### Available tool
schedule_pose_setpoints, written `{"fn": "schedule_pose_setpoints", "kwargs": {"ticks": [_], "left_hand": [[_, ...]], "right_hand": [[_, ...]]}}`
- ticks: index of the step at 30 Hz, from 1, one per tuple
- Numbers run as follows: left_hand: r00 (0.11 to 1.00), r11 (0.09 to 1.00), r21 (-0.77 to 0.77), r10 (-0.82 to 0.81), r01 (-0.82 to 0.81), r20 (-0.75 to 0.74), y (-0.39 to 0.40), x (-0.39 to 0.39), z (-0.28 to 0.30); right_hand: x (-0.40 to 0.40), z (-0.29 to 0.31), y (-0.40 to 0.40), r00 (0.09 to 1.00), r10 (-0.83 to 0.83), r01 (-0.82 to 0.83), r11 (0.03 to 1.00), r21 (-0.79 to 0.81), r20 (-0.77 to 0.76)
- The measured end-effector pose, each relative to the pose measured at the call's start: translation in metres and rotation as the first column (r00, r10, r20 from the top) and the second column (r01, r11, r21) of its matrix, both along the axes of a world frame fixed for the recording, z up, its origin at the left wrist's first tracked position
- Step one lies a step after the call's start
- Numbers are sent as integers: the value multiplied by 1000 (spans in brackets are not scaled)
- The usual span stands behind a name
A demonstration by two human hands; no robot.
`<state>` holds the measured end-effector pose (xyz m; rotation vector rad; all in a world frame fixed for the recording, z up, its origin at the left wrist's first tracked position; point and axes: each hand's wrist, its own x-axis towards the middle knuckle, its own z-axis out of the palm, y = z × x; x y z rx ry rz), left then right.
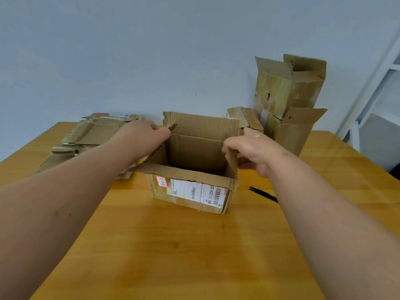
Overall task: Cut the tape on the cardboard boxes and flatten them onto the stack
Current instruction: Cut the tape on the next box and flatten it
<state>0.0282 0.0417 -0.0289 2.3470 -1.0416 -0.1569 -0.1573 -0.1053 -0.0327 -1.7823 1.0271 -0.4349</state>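
Note:
An open cardboard box (190, 191) with a white shipping label stands in the middle of the wooden table (173, 256), its flaps up and its inside empty. My left hand (145, 137) grips the top of the box's left wall near the far left corner. My right hand (253, 150) pinches the upper edge of the right wall, thumb inside and fingers outside. A stack of flattened boxes (91, 137) lies at the far left of the table. A black cutter (263, 193) lies on the table just right of the box, under my right forearm.
Two more open boxes stand at the back right: a tall one (287, 87) on top of another (296, 131), with a small box (244, 118) beside them. A pale wall runs behind the table. A white frame (372, 87) stands at the far right.

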Motion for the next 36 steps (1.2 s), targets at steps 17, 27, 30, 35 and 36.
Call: {"fn": "schedule_pose_setpoints", "kwargs": {"ticks": [17,27,30,35,36], "left_hand": [[949,921,-381,-45,-82,-313,23,-1,17],[996,964,-255,84,-75,26,51,-4,-43],[972,993,-114,42,-15,231,57,-5,-48],[933,978,206,-48,-28,356,62,6,-46],[942,957,291,-87,-12,325,63,6,-45]], "right_hand": [[-23,6,14,939,-110,98,994,53,327],[-41,-22,56,992,126,-116,884,-454,-9],[-45,-38,65,984,179,-162,839,-519,-18],[-50,-61,79,956,241,-295,759,-581,-170],[-51,-64,81,948,240,-317,735,-600,-208]]}}
